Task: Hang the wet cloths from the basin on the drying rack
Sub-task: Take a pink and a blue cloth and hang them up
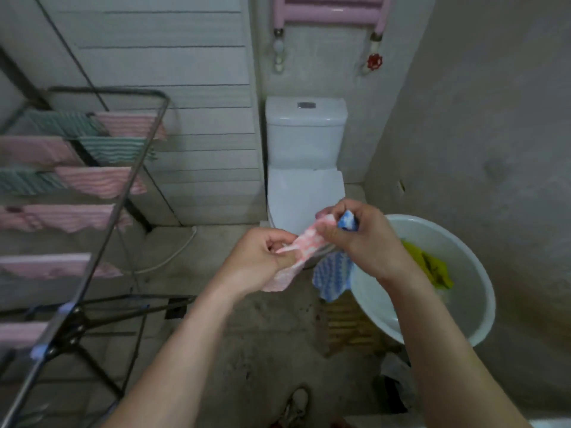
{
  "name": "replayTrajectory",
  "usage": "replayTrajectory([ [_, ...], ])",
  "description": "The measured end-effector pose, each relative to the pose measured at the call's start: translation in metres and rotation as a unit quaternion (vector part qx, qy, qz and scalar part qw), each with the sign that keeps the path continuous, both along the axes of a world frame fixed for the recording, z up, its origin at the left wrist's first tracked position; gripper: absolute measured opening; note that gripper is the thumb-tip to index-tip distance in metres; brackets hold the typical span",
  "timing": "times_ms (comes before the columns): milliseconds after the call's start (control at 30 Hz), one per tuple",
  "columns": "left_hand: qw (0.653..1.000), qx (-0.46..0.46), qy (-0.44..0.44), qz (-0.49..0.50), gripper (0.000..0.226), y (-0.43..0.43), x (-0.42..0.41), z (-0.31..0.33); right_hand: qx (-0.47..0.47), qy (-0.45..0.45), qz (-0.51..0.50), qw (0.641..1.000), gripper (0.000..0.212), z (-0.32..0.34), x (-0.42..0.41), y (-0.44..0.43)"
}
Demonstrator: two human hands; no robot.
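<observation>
Both hands are raised in the middle of the view, above the floor. My left hand [262, 257] pinches a pink-and-white cloth [304, 245] that stretches to my right hand [361, 239]. The right hand grips the pink cloth's other end and also a blue-and-white cloth [332, 276] that dangles below it. A white basin [475, 304] stands at the right with a yellow-green cloth [429, 267] inside. The drying rack [102, 242] stands at the left, with several pink and green striped cloths [102, 180] draped over its bars.
A white toilet [304, 156] stands against the back wall, just behind my hands. A pink radiator [330, 10] with a red valve [374, 61] hangs above it. A wooden stool [346, 325] is under the basin. A white hose [173, 257] lies on the concrete floor.
</observation>
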State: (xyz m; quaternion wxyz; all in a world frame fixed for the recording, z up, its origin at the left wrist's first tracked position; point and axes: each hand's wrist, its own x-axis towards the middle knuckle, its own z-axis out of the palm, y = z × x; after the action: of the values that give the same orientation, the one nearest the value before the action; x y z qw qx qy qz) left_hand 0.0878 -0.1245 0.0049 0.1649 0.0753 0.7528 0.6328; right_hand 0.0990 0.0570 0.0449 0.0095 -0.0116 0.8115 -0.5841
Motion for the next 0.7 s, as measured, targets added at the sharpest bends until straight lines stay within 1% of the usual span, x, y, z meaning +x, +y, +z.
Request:
replayTrajectory([
  [33, 1.0, 0.003, 0.011, 0.019, 0.011, -0.016, 0.007, 0.006, 0.031, 0.022, 0.02, 0.999, 0.027, 0.007, 0.0, -0.014],
  [100, 0.996, 0.008, 0.054, 0.064, 0.018, -0.047, 0.021, 0.021, 0.068, 0.051, 0.055, 0.995, 0.028, 0.018, 0.0, -0.042],
  [167, 0.992, 0.045, 0.079, 0.088, 0.02, -0.07, 0.033, 0.035, 0.057, 0.042, 0.093, 0.993, 0.026, 0.028, 0.001, -0.066],
  [200, 0.99, 0.066, 0.08, 0.099, 0.018, -0.082, 0.039, 0.042, 0.034, 0.03, 0.117, 0.992, 0.025, 0.032, 0.002, -0.078],
  [233, 0.988, 0.088, 0.074, 0.106, 0.017, -0.094, 0.046, 0.049, -0.009, 0.009, 0.144, 0.989, 0.024, 0.037, 0.004, -0.089],
  [300, 0.984, 0.109, 0.074, 0.118, 0.016, -0.119, 0.06, 0.061, -0.117, -0.049, 0.198, 0.972, 0.016, 0.047, 0.008, -0.113],
  [333, 0.983, 0.109, 0.083, 0.124, 0.018, -0.132, 0.066, 0.066, -0.127, -0.069, 0.224, 0.964, 0.012, 0.053, 0.009, -0.124],
  [367, 0.983, 0.093, 0.093, 0.128, 0.022, -0.139, 0.068, 0.07, -0.101, -0.071, 0.239, 0.963, 0.013, 0.057, 0.009, -0.128],
  [400, 0.98, 0.052, 0.118, 0.151, 0.029, -0.154, 0.073, 0.073, -0.045, -0.06, 0.267, 0.961, 0.015, 0.061, 0.009, -0.141],
  [433, 0.974, -0.018, 0.142, 0.176, 0.035, -0.166, 0.076, 0.074, 0.03, -0.036, 0.286, 0.957, 0.015, 0.066, 0.008, -0.15],
  [467, 0.961, -0.105, 0.162, 0.199, 0.038, -0.173, 0.076, 0.073, 0.113, 0.0, 0.291, 0.95, 0.011, 0.069, 0.005, -0.156],
  [500, 0.931, -0.207, 0.183, 0.24, 0.038, -0.187, 0.082, 0.074, 0.182, 0.039, 0.298, 0.936, 0.008, 0.071, 0.003, -0.171],
  [533, 0.897, -0.291, 0.193, 0.271, 0.038, -0.197, 0.087, 0.075, 0.237, 0.08, 0.287, 0.925, 0.01, 0.071, 0.001, -0.183],
  [567, 0.877, -0.333, 0.197, 0.286, 0.037, -0.207, 0.093, 0.076, 0.27, 0.121, 0.268, 0.917, 0.013, 0.072, -0.001, -0.196],
  [600, 0.877, -0.334, 0.195, 0.284, 0.037, -0.213, 0.097, 0.075, 0.279, 0.157, 0.242, 0.916, 0.014, 0.071, -0.002, -0.205],
  [633, 0.893, -0.304, 0.178, 0.28, 0.035, -0.222, 0.103, 0.076, 0.265, 0.181, 0.227, 0.92, 0.014, 0.07, -0.003, -0.217],
  [667, 0.919, -0.243, 0.149, 0.272, 0.032, -0.227, 0.108, 0.077, 0.238, 0.193, 0.213, 0.928, 0.015, 0.068, -0.004, -0.227],
  [700, 0.943, -0.164, 0.118, 0.266, 0.026, -0.231, 0.114, 0.08, 0.204, 0.197, 0.211, 0.935, 0.015, 0.064, -0.006, -0.238],
])
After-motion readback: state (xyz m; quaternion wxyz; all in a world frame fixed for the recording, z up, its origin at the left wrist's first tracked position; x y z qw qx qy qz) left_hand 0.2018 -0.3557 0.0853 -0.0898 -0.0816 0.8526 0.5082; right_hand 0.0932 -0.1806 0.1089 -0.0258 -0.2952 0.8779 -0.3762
